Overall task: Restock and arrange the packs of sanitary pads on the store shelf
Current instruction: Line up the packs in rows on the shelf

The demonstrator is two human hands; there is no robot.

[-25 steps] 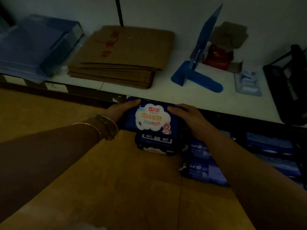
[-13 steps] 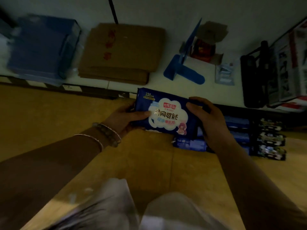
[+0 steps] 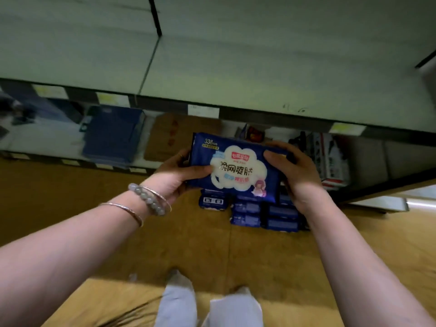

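A pale upper shelf (image 3: 236,67) spans the top of the view, with price tags along its front edge. On the wooden floor (image 3: 94,208) below sits a cluster of dark blue packs (image 3: 259,208). Above them, 1 blue pack of pads (image 3: 236,166) is held in the air, face up. The left hand (image 3: 174,171) is clamped on its left end and the right hand (image 3: 292,171) on its right end.

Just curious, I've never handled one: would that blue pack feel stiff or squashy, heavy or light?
Probably squashy: the pack looks puffy with rounded edges. Likely light for its size: the left hand and right hand hold it up by its ends alone. Its shiny wrap may be slippery, which could explain the two-handed grip.
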